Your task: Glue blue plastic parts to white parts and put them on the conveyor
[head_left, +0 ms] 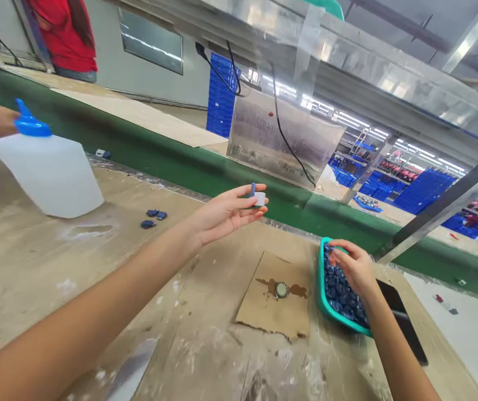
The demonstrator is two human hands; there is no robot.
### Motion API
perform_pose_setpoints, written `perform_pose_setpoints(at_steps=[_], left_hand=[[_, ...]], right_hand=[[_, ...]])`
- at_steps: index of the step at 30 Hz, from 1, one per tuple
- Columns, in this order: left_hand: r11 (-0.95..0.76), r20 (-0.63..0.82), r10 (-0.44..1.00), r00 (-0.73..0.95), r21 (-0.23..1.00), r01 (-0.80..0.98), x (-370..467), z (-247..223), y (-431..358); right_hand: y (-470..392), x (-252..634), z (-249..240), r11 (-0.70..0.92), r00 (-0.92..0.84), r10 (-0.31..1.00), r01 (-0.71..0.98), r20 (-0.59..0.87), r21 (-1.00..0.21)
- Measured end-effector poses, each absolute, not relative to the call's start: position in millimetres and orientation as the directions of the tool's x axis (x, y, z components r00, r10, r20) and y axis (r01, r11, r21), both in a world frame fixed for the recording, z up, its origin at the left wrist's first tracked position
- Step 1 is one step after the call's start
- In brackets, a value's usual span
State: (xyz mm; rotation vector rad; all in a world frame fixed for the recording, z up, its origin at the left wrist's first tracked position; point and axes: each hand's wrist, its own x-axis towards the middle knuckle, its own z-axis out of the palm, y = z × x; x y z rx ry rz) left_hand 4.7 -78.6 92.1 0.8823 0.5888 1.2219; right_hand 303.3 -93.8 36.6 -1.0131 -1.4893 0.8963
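My left hand (226,214) is raised over the far side of the table, its thumb and fingers closed on a small white and blue plastic piece (259,199). My right hand (353,264) is at the far end of a teal basket (323,298) filled with small dark blue pieces (343,295). Its fingertips are pinched together over the basket; what they hold, if anything, is too small to make out. Between the hands, a torn cardboard sheet (272,314) lies flat with brown stains and a bottle cap-like round thing (281,289) on it.
At left, another person's hand (9,122) touches a white plastic bottle (50,175) with a blue cap. Several dark blue pieces (154,217) lie nearby. A black phone-like slab (405,320) is beside the basket. Behind runs a green belt (159,164); a metal post (439,206) slants at right.
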Motion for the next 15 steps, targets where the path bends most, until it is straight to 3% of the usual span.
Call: perform_pose_setpoints(at_steps=[6, 11, 15], left_hand=[[0.211, -0.050, 0.948, 0.314, 0.837, -0.505, 23, 74, -93], [0.198, -0.048, 0.944, 0.325, 0.873, -0.446, 16, 62, -86], [0.116, -0.007, 0.919, 0.394, 0.960, -0.254, 14, 56, -84]], right_hand=[[-96, 246, 44, 0.468, -0.325, 0.837, 0.008, 0.440, -0.884], [-100, 235, 30, 0.428, -0.410, 0.852, 0.187, 0.326, -0.884], [-108, 236, 29, 0.474, -0.446, 0.831, 0.251, 0.334, -0.844]])
